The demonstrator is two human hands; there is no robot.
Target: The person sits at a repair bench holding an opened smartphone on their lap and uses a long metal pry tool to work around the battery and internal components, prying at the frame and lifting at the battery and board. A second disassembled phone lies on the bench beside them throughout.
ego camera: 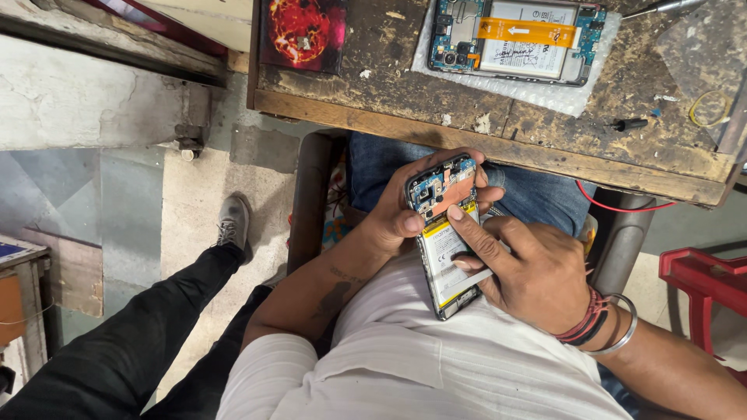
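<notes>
My left hand (393, 220) grips an opened phone (445, 257) with its back cover off, over my lap. The phone shows a circuit board at its top and a yellow-edged white battery below. My right hand (529, 272), with red thread bands and a metal bangle at the wrist, rests on the phone's right side. Its index finger presses near the top edge of the battery. A thin flat metal tool (476, 278) is pinched in its fingers, lying across the battery.
A worn wooden workbench (467, 132) stands ahead, carrying a second opened phone (517, 39) on bubble wrap, a red-patterned cover (303, 31), a small black bit (629, 124) and a yellow rubber band (710, 109). Another person's black-trousered leg and grey shoe (233, 224) are at left. A red stool (704, 284) stands at right.
</notes>
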